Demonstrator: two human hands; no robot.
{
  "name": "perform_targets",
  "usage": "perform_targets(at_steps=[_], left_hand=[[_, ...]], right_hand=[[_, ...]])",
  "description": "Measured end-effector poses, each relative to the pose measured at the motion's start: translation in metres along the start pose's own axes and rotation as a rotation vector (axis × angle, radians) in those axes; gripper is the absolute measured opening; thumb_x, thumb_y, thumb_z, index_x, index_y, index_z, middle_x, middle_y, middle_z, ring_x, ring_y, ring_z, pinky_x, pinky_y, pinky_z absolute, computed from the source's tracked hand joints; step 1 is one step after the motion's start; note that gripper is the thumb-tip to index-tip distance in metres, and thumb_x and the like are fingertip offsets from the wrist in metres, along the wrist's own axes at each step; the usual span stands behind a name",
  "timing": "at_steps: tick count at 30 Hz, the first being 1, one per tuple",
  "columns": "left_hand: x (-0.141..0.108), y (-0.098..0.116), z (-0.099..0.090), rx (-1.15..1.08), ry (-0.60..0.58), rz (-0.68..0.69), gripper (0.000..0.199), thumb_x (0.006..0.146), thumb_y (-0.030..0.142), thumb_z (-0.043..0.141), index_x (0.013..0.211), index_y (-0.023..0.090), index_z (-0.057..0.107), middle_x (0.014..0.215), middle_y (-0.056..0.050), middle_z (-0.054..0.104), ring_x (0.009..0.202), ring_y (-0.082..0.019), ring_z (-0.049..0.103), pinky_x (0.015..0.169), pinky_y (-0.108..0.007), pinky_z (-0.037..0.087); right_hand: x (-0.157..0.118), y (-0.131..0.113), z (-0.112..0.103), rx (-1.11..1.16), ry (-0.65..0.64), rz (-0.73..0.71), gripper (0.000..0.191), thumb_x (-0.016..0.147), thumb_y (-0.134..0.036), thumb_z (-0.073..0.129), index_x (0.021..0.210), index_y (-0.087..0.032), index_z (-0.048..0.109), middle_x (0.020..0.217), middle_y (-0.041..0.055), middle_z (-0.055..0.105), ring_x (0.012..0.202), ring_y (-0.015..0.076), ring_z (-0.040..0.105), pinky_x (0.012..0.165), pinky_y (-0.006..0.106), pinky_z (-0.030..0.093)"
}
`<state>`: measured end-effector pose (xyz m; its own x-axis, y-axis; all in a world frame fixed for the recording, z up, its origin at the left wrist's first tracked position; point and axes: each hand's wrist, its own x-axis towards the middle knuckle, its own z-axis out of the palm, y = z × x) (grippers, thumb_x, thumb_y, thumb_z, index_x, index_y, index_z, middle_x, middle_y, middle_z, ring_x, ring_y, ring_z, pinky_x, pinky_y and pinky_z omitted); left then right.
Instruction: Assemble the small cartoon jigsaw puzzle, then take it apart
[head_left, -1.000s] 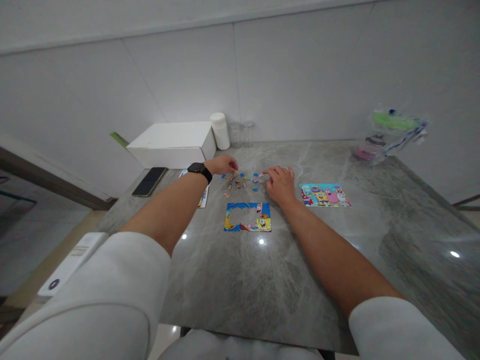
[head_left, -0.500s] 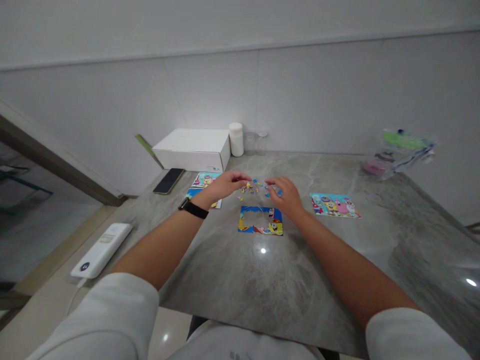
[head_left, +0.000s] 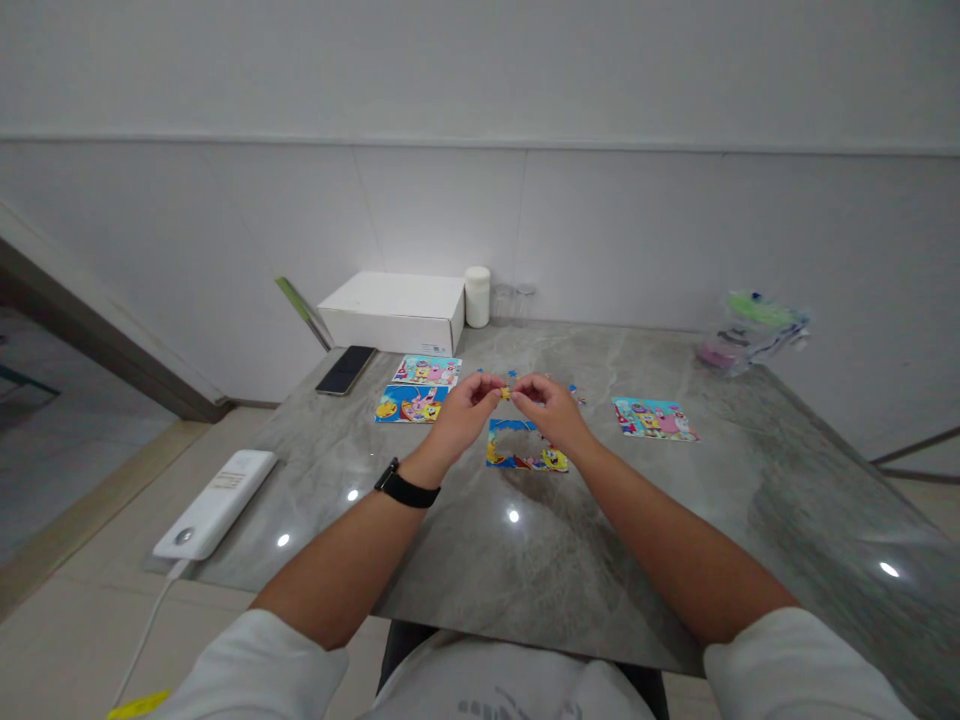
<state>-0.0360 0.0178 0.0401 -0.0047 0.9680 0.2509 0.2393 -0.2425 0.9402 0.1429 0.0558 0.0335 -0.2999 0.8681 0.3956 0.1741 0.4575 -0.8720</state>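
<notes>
Between the fingertips of both hands is a small yellow puzzle piece (head_left: 505,394). My left hand (head_left: 471,402) pinches it from the left, and my right hand (head_left: 549,408) closes on its other side. Just below the hands lies a puzzle frame (head_left: 491,460) with a blue and yellow printed border and a bare middle, partly covered by my right hand. Loose puzzle pieces (head_left: 513,375) are scattered behind the hands, mostly hidden by them. Left of my left hand lie two cartoon picture cards (head_left: 409,403), one behind the other.
Another cartoon card (head_left: 655,420) lies to the right. At the back stand a white box (head_left: 394,312), a white bottle (head_left: 477,297) and clear glasses (head_left: 523,303). A phone (head_left: 346,370) and a white corded device (head_left: 217,503) are at left, a plastic bag (head_left: 750,332) at far right.
My hands have come together from apart, over the loose pieces, and now hold a yellow puzzle piece between them. The view has tilted and shifted slightly.
</notes>
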Motion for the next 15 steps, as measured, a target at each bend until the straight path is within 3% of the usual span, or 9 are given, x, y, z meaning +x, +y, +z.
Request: perform_targets(at_steps=[8, 15], left_hand=[[-0.008, -0.025, 0.001, -0.15, 0.046, -0.017, 0.018, 0.084, 0.034, 0.074, 0.093, 0.018, 0.07, 0.091, -0.003, 0.072, 0.085, -0.017, 0.067, 0.082, -0.031, 0.053], [-0.017, -0.043, -0.002, -0.201, 0.023, -0.094, 0.024, 0.08, 0.036, 0.079, 0.089, 0.016, 0.072, 0.086, -0.003, 0.073, 0.079, -0.015, 0.065, 0.077, -0.028, 0.05]], right_hand=[[-0.005, 0.005, 0.013, -0.034, -0.019, 0.07, 0.023, 0.086, -0.043, 0.065, 0.082, -0.021, 0.065, 0.079, 0.0005, 0.069, 0.075, 0.0165, 0.062, 0.073, 0.03, 0.049], [-0.01, 0.007, 0.012, -0.107, -0.153, 0.066, 0.016, 0.087, -0.036, 0.067, 0.09, -0.02, 0.07, 0.083, 0.0013, 0.072, 0.078, 0.0166, 0.066, 0.077, 0.03, 0.051]])
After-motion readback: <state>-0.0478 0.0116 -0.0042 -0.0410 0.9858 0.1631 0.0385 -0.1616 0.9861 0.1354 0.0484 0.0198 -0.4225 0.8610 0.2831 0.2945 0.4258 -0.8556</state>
